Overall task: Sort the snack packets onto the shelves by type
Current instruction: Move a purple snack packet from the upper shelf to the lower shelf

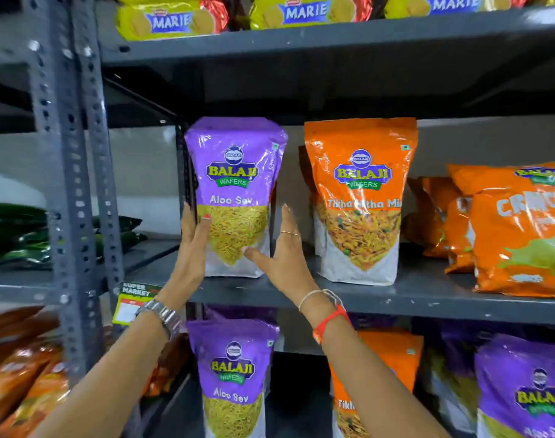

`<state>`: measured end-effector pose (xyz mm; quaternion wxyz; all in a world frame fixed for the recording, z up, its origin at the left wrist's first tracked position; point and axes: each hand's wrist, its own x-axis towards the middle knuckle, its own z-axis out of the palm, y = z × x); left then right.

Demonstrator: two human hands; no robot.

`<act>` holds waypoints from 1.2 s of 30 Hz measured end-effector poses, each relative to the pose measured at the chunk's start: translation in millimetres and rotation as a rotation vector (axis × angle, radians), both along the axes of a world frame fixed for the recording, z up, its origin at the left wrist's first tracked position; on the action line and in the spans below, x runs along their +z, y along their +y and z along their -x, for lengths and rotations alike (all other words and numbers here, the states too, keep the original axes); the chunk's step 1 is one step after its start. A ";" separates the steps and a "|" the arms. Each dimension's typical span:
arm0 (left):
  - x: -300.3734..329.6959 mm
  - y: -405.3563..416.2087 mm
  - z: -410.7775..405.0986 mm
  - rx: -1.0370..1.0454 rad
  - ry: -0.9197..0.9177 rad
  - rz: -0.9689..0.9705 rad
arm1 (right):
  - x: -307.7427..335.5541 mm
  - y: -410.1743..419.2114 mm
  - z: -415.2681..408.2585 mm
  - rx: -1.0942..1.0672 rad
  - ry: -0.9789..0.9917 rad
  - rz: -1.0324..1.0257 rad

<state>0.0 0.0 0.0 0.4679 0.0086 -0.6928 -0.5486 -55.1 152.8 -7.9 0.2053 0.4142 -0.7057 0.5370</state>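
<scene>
Steadying the purple Aloo Sev packet upright on the middle shelf, I have a hand on each flank of it. Starting at nine o'clock, the green packets lie flat on the neighbouring rack, past the perforated grey upright. My left hand is flat and open against the packet's left edge, thumb laid across its front, pressing rather than clenching. My right hand is spread wide on the packet's right side, thumb reaching under the lower front corner, fingers pointing to twelve o'clock. So the packet is pinned between two open palms, its base on the shelf near the front lip.

At three o'clock of it stands the orange Tikha Mitha Mix packet, near but apart, and beyond that the orange Crunchex-style bags slump against each other. At twelve o'clock the Marie biscuit packs line the top shelf; at six o'clock a second Aloo Sev packet stands on the lower shelf.

My worry: the pouch is wider at the top than at its base, and it sits close to the edge. If I let go unevenly it could tip forward off the shelf. My right hand's back is also close to the orange packet, and a careless withdrawal could knock that one over.
</scene>
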 end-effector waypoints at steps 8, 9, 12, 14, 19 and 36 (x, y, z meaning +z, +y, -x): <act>9.0 -14.2 17.5 -0.218 -0.080 -0.288 | 6.0 -36.8 19.7 0.161 -0.366 0.035; 7.1 -15.2 19.9 -0.219 -0.067 -0.295 | 4.4 -37.0 19.5 0.137 -0.351 0.028; 4.5 -10.3 15.9 -0.206 -0.048 -0.307 | 1.9 -31.5 17.3 0.131 -0.324 0.020; 3.3 -1.6 6.1 -0.198 -0.029 -0.280 | 1.7 -25.2 13.4 0.146 -0.316 0.002; -5.9 11.7 -30.7 -0.186 -0.013 -0.118 | -3.1 -4.5 -7.4 0.179 -0.268 0.032; -141.1 83.9 -138.1 -0.107 -0.121 -0.149 | -149.2 84.1 -71.9 0.437 -0.484 -0.008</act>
